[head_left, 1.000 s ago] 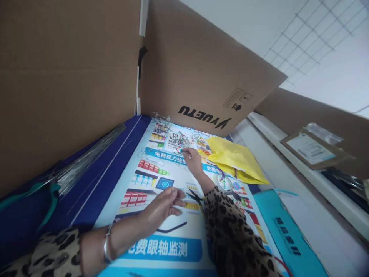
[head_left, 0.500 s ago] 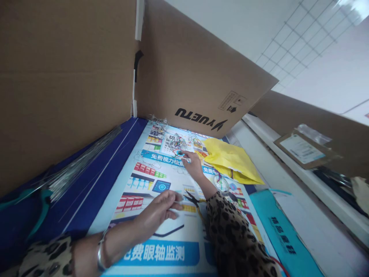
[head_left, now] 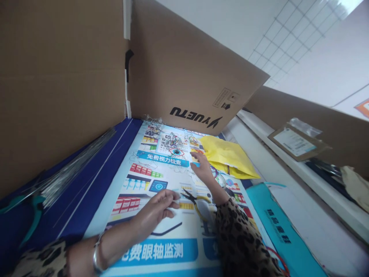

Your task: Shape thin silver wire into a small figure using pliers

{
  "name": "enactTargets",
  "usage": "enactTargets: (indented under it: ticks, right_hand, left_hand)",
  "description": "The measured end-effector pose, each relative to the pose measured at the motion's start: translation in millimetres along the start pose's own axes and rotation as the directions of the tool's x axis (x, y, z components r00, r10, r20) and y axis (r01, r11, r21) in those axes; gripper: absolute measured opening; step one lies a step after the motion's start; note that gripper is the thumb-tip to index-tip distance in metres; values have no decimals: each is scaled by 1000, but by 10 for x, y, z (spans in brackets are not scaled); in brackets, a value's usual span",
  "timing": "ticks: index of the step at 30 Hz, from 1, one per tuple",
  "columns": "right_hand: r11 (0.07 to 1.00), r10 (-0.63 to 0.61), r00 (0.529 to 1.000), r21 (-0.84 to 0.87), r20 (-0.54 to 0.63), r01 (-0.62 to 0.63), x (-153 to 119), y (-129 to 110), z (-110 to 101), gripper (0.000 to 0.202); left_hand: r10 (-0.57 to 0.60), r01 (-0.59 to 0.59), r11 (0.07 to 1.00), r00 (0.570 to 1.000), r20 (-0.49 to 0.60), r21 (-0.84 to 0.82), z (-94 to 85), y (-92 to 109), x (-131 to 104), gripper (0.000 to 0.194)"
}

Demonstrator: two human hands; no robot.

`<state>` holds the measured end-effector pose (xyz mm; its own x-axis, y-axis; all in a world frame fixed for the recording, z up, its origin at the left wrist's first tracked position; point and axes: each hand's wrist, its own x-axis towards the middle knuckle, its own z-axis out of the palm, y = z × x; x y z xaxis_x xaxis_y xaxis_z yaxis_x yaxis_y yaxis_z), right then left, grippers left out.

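My left hand is over the lower middle of a printed poster, thumb pressed to the index finger; whatever lies in the pinch is too small to make out. Farther up, my right hand has its fingers apart and nothing visible in them. It hovers left of a yellow bag. Scissors with yellow handles lie spread between my left hand and right forearm. Beyond my right hand is a tangle of thin wires on the poster. Coloured strands lie beside the bag.
Cardboard walls stand at the back and left. On the blue cloth at left lie a bundle of thin wires and teal-handled pliers. A teal packet is at right, near a labelled package.
My right hand has moved back from the wire tangle toward the right, and its fingers have opened. The scissors are less covered by my right arm. The view has shifted slightly.
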<state>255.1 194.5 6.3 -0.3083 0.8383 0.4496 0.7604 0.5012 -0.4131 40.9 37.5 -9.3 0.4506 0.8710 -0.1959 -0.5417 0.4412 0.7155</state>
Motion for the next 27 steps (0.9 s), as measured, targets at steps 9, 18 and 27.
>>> enactTargets:
  ticks: [9, 18, 27]
  right_hand:
    - [993, 71, 992, -107, 107, -59, -347, 140, 19, 38]
    - [986, 70, 985, -161, 158, -44, -509, -64, 107, 33]
    - [988, 83, 984, -139, 159, -60, -682, -368, 141, 28]
  left_hand:
    - [-24, 24, 1000, 1000, -10, 15, 27, 45, -9, 23]
    - [-33, 32, 996, 999, 16, 85, 22, 59, -26, 23]
    - [4, -14, 985, 998, 58, 172, 21, 30, -26, 24]
